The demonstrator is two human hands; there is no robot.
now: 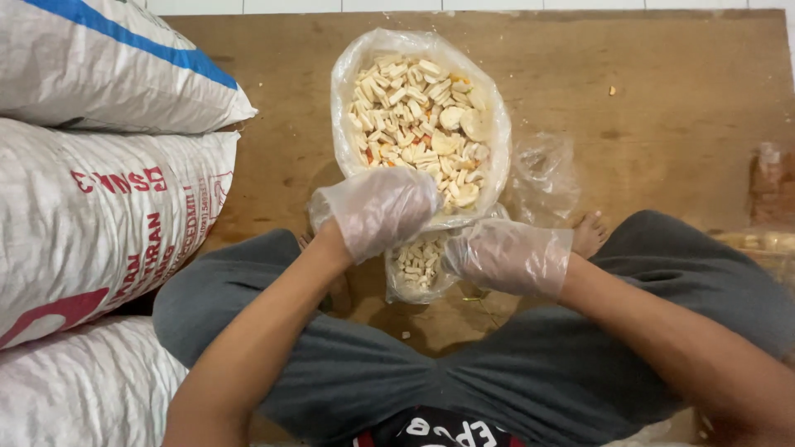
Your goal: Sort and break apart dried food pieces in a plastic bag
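A large clear plastic bag (344, 83) lies open on the wooden floor, full of pale cracker pieces (414, 108) with a few orange bits. My left hand (383, 209), in a thin plastic glove, is cupped at the bag's near rim over the crackers. Just below it sits a small clear bag (418, 273) partly filled with the same pieces. My right hand (507, 255), also gloved, grips the small bag's right edge. Whether the left hand holds crackers is hidden by the glove.
Several white woven sacks (99, 207) are stacked along the left. Loose empty plastic bags (542, 178) lie right of the big bag. My crossed legs in grey shorts (646, 281) frame the small bag. More packed bags (766, 244) sit at the right edge.
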